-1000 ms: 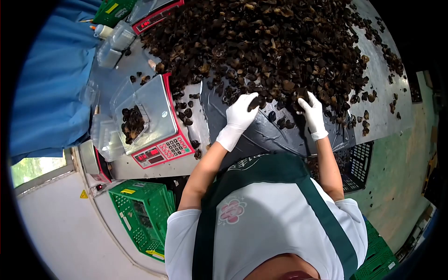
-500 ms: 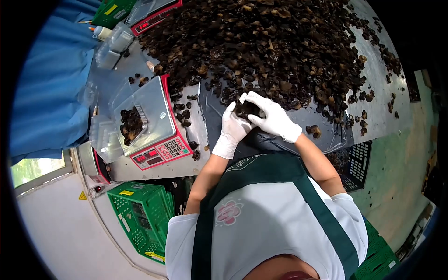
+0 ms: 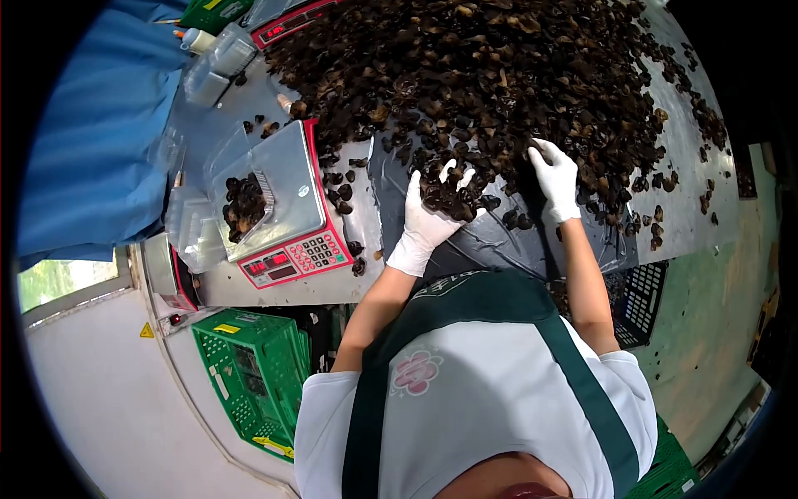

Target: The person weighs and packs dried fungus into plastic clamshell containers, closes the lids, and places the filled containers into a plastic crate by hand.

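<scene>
Wood ear mushrooms, dark brown and crinkled, lie in a broad pile (image 3: 499, 75) across the table. My left hand (image 3: 424, 224), in a white glove, is cupped palm up around a handful of wood ear mushrooms (image 3: 449, 195), its fingertips showing past the far side. At the near edge of the pile is my right hand (image 3: 555, 179), gloved as well, its fingers bent and slightly apart beside the mushrooms; I see nothing held in it. A clear plastic tray with wood ear mushrooms (image 3: 243, 206) sits on the red scale (image 3: 287, 175) to the left.
Clear plastic boxes (image 3: 220, 62) stand at the back left, near a second red scale (image 3: 291, 25). Loose mushrooms lie between the scale and the dark plastic sheet (image 3: 490, 241). Below the table are a green crate (image 3: 249, 374) and a black crate (image 3: 644, 299).
My right hand has left the handful and moved right to the pile's edge. My left hand has turned more palm up, still with mushrooms in it.
</scene>
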`<action>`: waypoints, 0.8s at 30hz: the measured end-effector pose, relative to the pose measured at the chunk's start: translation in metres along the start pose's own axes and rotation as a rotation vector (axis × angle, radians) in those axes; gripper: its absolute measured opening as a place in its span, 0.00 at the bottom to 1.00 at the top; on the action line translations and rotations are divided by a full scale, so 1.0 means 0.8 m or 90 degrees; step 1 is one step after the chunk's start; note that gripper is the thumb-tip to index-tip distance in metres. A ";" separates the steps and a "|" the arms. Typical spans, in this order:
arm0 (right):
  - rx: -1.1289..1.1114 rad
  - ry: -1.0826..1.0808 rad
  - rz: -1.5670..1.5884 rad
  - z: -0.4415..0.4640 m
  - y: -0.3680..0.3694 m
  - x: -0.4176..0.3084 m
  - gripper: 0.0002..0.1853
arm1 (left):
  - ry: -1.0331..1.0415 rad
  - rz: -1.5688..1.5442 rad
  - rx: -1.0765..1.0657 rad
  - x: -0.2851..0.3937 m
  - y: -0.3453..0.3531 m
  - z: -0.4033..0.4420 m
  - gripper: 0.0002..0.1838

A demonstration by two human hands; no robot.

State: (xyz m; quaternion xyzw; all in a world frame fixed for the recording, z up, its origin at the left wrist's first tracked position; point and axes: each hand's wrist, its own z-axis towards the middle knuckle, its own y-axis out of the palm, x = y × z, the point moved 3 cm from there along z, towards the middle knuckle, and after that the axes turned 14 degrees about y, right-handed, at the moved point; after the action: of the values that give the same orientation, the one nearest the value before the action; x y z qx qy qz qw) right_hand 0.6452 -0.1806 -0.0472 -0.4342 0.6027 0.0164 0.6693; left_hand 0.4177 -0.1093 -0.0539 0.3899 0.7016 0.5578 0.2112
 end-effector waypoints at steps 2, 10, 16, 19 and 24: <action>-0.125 0.128 0.144 -0.004 -0.007 0.008 0.13 | -0.002 -0.025 -0.002 0.001 0.005 0.000 0.32; -0.128 0.182 0.007 -0.036 -0.123 0.020 0.12 | 0.112 0.133 0.089 0.059 -0.001 -0.012 0.19; -0.064 0.269 -0.452 -0.045 -0.286 0.115 0.15 | 0.506 0.317 0.058 0.229 0.072 -0.093 0.17; -0.100 0.330 -0.667 -0.062 -0.340 0.173 0.18 | 0.712 0.572 0.052 0.335 0.072 -0.143 0.18; 0.024 0.212 -0.532 -0.059 -0.309 0.193 0.18 | 0.751 1.460 0.346 0.400 0.037 -0.159 0.22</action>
State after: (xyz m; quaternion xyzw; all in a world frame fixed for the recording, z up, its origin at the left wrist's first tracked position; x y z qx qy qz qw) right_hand 0.7847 -0.4402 -0.0300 -0.6249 0.4751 -0.3365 0.5201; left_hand 0.1398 0.0647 0.0553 0.4891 0.0502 0.3465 -0.7989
